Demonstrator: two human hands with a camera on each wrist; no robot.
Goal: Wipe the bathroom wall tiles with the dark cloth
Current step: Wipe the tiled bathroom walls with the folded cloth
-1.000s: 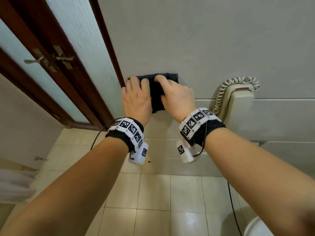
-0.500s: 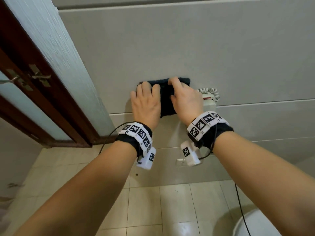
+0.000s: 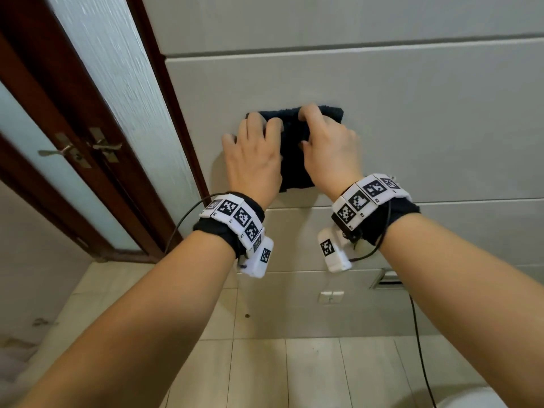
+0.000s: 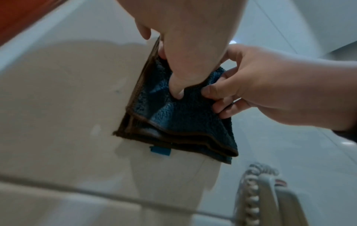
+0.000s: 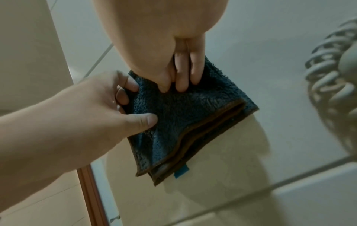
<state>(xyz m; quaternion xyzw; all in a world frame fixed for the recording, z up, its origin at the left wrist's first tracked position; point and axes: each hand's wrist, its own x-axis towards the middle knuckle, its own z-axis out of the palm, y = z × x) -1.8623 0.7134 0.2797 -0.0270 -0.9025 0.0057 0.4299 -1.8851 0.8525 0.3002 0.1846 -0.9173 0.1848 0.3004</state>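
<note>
A folded dark blue cloth (image 3: 294, 154) with a brown hem lies against the grey wall tiles (image 3: 426, 128), just above a tile joint. My left hand (image 3: 253, 154) holds its left side: in the right wrist view the left thumb (image 5: 142, 120) presses the cloth (image 5: 183, 114) while the fingers curl round its edge. My right hand (image 3: 329, 148) holds the right side. The left wrist view shows the right hand (image 4: 260, 85) pinching the cloth (image 4: 173, 119) between thumb and curled fingers. A blue tag hangs from the lower hem.
A dark wooden door (image 3: 88, 119) with frosted glass and metal handles (image 3: 103, 145) stands left of the tiles. A wall phone with a coiled cord (image 4: 255, 191) hangs below and right of the cloth. Beige floor tiles (image 3: 259, 372) and a white toilet rim (image 3: 471, 403) lie below.
Both hands have slid the cloth up the wall and away from the door frame; its lower edge now sits above the tile joint. The phone has dropped out of the head view.
</note>
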